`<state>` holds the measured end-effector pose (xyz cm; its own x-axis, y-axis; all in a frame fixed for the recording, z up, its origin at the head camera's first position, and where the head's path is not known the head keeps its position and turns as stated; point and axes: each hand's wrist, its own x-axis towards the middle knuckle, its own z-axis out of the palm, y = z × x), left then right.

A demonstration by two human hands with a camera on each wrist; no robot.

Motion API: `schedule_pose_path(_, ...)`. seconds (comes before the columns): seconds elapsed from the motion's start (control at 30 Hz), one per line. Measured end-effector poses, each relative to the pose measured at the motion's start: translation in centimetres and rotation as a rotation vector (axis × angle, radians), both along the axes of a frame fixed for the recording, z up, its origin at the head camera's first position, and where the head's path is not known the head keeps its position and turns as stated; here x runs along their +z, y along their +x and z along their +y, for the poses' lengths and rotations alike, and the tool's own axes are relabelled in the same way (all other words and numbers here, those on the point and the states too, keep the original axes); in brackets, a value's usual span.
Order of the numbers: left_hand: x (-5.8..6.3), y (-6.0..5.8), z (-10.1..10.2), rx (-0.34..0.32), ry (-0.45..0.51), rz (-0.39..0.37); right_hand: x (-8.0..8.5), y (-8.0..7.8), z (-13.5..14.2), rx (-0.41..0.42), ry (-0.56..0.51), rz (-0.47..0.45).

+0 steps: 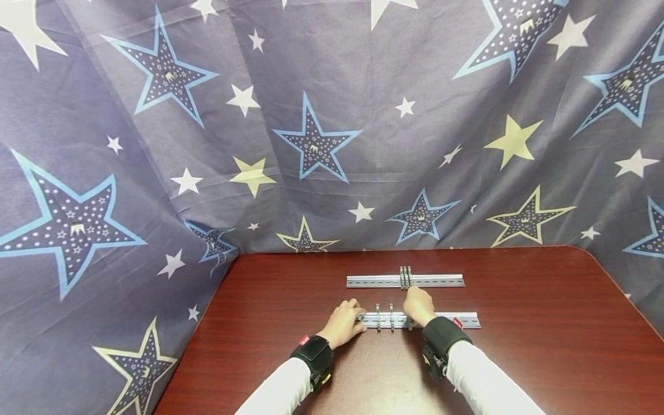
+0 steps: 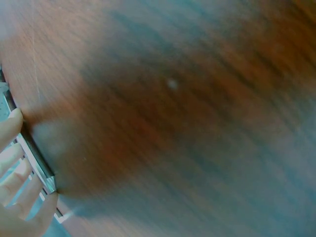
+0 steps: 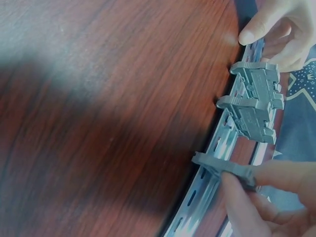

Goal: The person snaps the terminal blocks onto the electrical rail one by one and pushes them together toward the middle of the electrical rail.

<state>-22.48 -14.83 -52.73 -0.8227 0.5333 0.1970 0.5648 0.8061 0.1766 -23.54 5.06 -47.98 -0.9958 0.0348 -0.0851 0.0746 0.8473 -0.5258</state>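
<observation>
The nearer slotted metal DIN rail lies across the table in front of me. My left hand holds its left end, thumb on the near edge and fingers over the far side, as the left wrist view also shows the rail. Two grey DIN-rail end clamps, one closer to the left hand and another, stand upright on the rail. Between thumb and fingers, my right hand pinches a third grey clamp, tilted at the rail; its contact underneath is hidden.
Behind, a second metal rail lies roughly parallel, with several grey clamps grouped near its middle. Both rails rest on a reddish-brown wooden table. A star-patterned cloth hangs along the table's back and sides.
</observation>
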Motion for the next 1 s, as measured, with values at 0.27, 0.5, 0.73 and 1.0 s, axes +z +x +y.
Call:
schedule_pose_path(0.27,0.1,0.0,0.0,0.008,-0.005,-0.007,-0.7,-0.3,0.4,0.033,0.023,0.028)
schedule_pose_path(0.5,0.0,0.0,0.0,0.007,-0.011,-0.001,-5.4,-3.2,1.3,0.057,0.006,0.03)
schedule_pose_path(0.73,-0.1,0.0,0.0,0.011,-0.01,0.006,-1.9,-1.1,1.2,0.07,-0.04,-0.041)
schedule_pose_path(1.0,-0.1,0.0,0.0,0.008,-0.008,0.001,1.3,0.4,1.9,0.158,-0.028,-0.012)
